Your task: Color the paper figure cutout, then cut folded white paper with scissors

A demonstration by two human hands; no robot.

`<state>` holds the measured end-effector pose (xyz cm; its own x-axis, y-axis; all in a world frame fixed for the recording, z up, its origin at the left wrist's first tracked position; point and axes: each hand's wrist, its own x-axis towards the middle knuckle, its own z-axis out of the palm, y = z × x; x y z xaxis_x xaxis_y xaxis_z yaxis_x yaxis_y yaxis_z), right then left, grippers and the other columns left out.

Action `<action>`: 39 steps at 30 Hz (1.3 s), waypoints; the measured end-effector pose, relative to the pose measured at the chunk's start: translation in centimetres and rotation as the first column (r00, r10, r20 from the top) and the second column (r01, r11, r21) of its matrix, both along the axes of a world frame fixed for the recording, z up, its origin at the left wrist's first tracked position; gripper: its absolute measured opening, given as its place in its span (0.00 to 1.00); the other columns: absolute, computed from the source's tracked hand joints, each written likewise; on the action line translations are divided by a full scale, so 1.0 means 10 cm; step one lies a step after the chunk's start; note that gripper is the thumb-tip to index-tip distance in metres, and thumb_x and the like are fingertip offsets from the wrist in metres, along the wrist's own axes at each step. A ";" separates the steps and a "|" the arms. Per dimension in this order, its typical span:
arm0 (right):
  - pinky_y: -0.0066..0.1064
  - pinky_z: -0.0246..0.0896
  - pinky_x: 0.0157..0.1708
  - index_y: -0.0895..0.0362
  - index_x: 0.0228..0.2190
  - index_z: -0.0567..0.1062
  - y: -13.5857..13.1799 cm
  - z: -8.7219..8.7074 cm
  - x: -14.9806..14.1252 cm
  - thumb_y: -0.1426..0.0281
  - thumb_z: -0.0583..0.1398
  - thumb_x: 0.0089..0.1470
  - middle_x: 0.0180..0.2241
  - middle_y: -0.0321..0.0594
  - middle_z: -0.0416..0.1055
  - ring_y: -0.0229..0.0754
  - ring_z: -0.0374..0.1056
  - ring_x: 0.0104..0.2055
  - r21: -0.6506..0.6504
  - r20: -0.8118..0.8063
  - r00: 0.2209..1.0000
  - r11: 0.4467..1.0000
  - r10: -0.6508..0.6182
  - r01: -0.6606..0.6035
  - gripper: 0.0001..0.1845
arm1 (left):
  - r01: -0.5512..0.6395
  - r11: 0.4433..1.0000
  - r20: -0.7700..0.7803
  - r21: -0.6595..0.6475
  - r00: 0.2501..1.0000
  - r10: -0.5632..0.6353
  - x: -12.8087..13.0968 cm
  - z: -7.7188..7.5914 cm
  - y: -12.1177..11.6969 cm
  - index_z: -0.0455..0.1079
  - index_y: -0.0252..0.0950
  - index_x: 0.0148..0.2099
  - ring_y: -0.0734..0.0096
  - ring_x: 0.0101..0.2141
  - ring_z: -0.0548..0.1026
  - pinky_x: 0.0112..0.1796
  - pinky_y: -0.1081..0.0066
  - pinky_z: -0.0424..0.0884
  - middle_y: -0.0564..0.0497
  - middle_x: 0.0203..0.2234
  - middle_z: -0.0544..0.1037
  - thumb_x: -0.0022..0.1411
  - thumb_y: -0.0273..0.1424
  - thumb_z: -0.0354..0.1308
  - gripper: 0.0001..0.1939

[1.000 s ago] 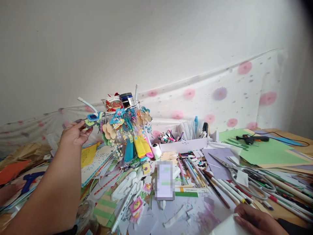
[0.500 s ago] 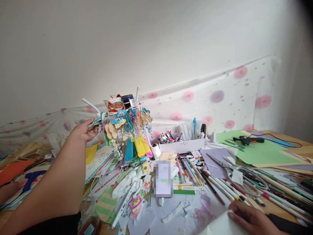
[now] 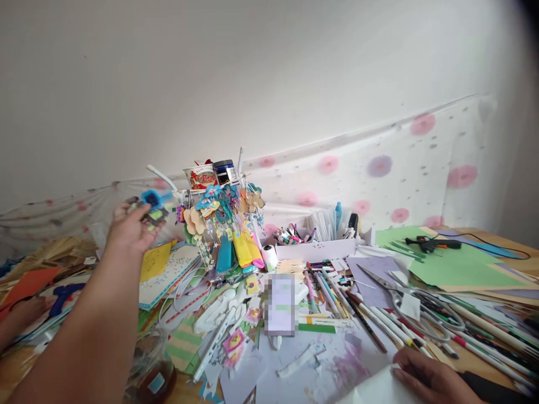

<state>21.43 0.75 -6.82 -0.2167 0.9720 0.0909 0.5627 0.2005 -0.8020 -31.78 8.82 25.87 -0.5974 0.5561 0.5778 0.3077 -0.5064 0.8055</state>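
Head view shows the left hand (image 3: pixel 137 221) pinching a blurred blue-and-green paper craft piece (image 3: pixel 155 209) between thumb and fingers, just left of the rack (image 3: pixel 196 191) hung with paper flowers. Fingers and thumb of the right hand (image 3: pixel 425 373) pinch white paper (image 3: pixel 374 387), nearer the wearer than the large scissors (image 3: pixel 404 303) on the cluttered tabletop (image 3: pixel 189 384).

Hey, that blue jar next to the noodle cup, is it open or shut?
Shut, by the look of it: a dark lid covers the top of the jar, beside the noodle cup.
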 end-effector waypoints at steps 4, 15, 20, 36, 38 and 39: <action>0.29 0.63 0.28 0.55 0.24 0.73 -0.07 0.08 0.00 0.54 0.55 0.52 0.23 0.39 0.71 0.44 0.67 0.28 0.014 0.004 1.000 1.000 0.002 -0.002 0.18 | 0.158 0.912 -0.022 -0.378 0.984 -0.179 0.14 -0.65 -0.21 0.63 0.36 0.40 0.77 0.26 0.71 0.28 0.76 0.69 0.58 0.25 0.73 0.44 0.26 0.69 0.22; 0.30 0.60 0.28 0.54 0.27 0.72 -0.14 0.11 0.03 0.57 0.54 0.55 0.22 0.37 0.69 0.42 0.65 0.27 0.026 0.054 0.998 0.999 0.028 -0.029 0.15 | 0.067 0.548 -0.118 -0.834 0.948 -0.297 0.30 -1.63 -0.17 0.67 0.36 0.29 0.68 0.19 0.71 0.19 0.75 0.62 0.60 0.13 0.67 0.31 0.36 0.72 0.21; 0.30 0.60 0.28 0.53 0.26 0.72 -0.14 0.08 0.04 0.57 0.55 0.55 0.22 0.36 0.69 0.42 0.65 0.26 0.048 0.058 0.998 0.998 0.037 -0.039 0.14 | 0.089 0.512 -0.080 -0.854 0.951 -0.300 0.30 -1.45 -0.21 0.61 0.37 0.25 0.68 0.20 0.74 0.23 0.74 0.68 0.56 0.16 0.72 0.31 0.41 0.71 0.24; 0.30 0.61 0.29 0.55 0.29 0.71 -0.21 0.20 0.05 0.58 0.53 0.57 0.24 0.37 0.71 0.41 0.66 0.27 0.037 0.131 0.986 0.994 0.101 -0.107 0.15 | -0.157 0.455 -0.331 -0.877 0.883 -0.332 0.97 -2.10 -1.28 0.63 0.40 0.33 0.59 0.26 0.78 0.27 0.67 0.70 0.53 0.23 0.73 0.52 0.38 0.56 0.09; 0.30 0.60 0.29 0.54 0.29 0.71 -0.21 0.19 0.06 0.58 0.53 0.57 0.25 0.37 0.71 0.41 0.66 0.28 0.039 0.140 0.984 0.993 0.107 -0.113 0.15 | -0.272 0.456 -0.436 -0.848 0.846 -0.308 0.93 -2.13 -1.39 0.66 0.40 0.34 0.54 0.32 0.77 0.31 0.65 0.69 0.50 0.25 0.75 0.52 0.35 0.56 0.07; 0.30 0.60 0.28 0.54 0.29 0.72 -0.21 0.18 0.06 0.58 0.53 0.57 0.25 0.37 0.71 0.41 0.66 0.28 0.039 0.144 0.983 0.992 0.110 -0.117 0.15 | -0.331 0.464 -0.499 -0.822 0.811 -0.305 0.91 -2.13 -1.43 0.67 0.40 0.36 0.52 0.36 0.77 0.34 0.64 0.68 0.48 0.28 0.76 0.52 0.34 0.56 0.07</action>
<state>22.02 -1.37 -5.01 -0.3390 0.9358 0.0966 0.6412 0.3050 -0.7042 -22.72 -5.50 4.61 -0.3898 0.9209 0.0001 0.8059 0.3411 0.4839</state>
